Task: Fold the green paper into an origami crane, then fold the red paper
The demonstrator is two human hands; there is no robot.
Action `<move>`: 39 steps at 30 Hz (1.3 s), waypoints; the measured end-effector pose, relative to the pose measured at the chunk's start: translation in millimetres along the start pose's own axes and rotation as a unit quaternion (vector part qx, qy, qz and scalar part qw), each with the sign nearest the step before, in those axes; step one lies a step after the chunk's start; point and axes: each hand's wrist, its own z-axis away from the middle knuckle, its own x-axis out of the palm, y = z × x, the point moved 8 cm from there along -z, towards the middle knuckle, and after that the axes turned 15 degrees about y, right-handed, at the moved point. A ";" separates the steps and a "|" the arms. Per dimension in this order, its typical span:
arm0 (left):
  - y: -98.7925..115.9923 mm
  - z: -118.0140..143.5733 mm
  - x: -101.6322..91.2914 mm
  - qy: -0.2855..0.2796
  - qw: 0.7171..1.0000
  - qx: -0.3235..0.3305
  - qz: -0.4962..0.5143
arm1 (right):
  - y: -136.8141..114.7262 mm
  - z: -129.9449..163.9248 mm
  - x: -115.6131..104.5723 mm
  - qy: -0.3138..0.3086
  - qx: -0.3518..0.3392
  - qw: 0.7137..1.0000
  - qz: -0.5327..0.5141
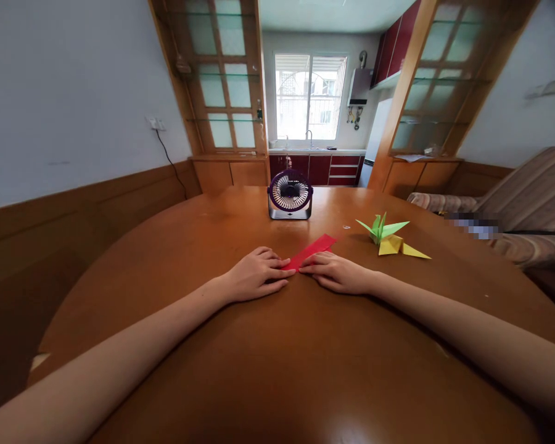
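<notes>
Both hands, left (pixel 258 273) and right (pixel 337 272), flat, pinning red paper (pixel 311 251); near end hidden.

Both hands (pixel 259 274) (pixel 335 272) on red paper (pixel 312 250)

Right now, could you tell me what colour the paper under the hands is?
Red; the paper shows best in the head view.

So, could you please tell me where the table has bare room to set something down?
Bare wood lies left of the left hand, toward the table edge, and near the camera between both forearms. It is crowded around the red paper, fan and paper cranes.
</notes>
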 end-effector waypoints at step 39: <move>-2.3 5.0 -5.7 0.022 0.998 0.000 -0.054 | 18.1 2.1 -10.1 0.073 0.072 0.993 -0.054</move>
